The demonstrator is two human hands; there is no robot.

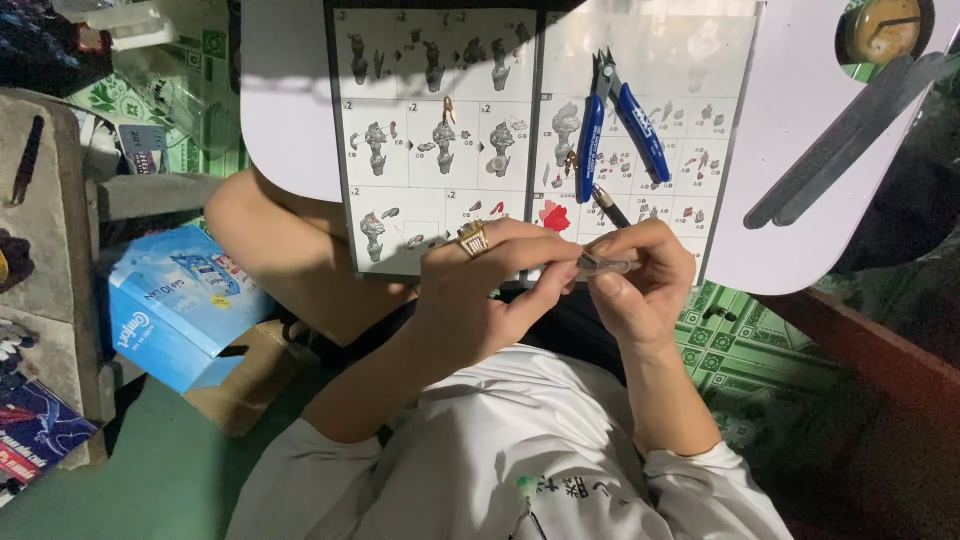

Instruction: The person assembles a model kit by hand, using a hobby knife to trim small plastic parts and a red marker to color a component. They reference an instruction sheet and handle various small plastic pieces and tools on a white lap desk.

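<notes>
Below, my left hand (480,290) and right hand (640,275) pinch a small clear part (606,264) together over my lap. Ahead, a white table (285,100) carries an instruction sheet (440,130) and blue nippers (618,120); a blue box (175,300) sits on the green floor (150,470).

Bare worktop (285,100) lies open left of the instruction sheet (440,140), while the blue-handled cutters (620,125) just beyond the hands, the two grey sticks (850,125) at right and the blue box (180,300) beside the knee crowd the other ways.
</notes>
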